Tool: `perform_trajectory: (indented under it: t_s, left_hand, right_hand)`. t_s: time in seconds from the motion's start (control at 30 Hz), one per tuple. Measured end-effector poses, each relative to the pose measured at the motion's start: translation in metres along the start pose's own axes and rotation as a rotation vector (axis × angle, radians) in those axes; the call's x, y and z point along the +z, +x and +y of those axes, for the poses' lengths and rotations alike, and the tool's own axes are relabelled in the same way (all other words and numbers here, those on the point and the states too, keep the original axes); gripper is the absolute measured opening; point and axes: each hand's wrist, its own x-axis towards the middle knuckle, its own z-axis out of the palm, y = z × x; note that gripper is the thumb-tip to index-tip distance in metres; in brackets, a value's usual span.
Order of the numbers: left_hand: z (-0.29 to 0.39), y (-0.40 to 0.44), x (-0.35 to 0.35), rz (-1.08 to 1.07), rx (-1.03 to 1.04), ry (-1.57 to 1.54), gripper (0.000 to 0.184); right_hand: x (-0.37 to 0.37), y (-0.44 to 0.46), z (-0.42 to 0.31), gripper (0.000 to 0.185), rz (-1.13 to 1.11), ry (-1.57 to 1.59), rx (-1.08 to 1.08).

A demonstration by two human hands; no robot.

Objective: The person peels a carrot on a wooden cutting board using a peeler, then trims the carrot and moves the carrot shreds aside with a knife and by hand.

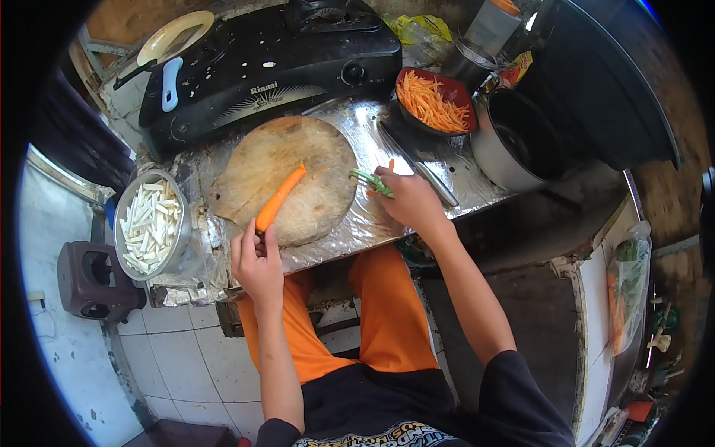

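Observation:
My left hand pinches the thick lower end of a peeled carrot. The carrot slants over the round wooden chopping board, its thin tip pointing away from me. Right of the board, my right hand is closed on a green thing with thin prongs; its kind is not clear, since my fingers cover part of it. Small orange bits show beside those fingers. A knife with a silver handle lies just beyond my right hand on the foil-covered counter.
Left stands a bowl of white vegetable sticks. A dark red bowl of shredded carrot and a pot are at the back right. The black gas stove borders the board's far side. A bag of vegetables hangs right.

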Motion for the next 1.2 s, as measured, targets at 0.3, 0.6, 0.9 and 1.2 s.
perform_trajectory:
  t_s: [0.3,0.6,0.9,1.2]
  left_hand:
    - [0.0,0.0,0.0,0.007,0.006,-0.012,0.029]
    - [0.0,0.0,0.0,-0.004,0.015,-0.003,0.028]
    - [0.001,0.001,0.003,0.008,0.026,0.012,0.029]
    - [0.001,0.001,0.001,0.008,0.009,0.039,0.029]
  right_hand:
    - [0.01,-0.021,0.009,0.021,0.199,-0.07,-0.11]
    - [-0.04,-0.134,0.021,0.009,0.056,0.704,0.434]
    - [-0.02,-0.154,0.084,0.016,0.172,0.543,0.53]
    - [-0.053,-0.065,-0.008,0.02,0.086,0.668,0.407]
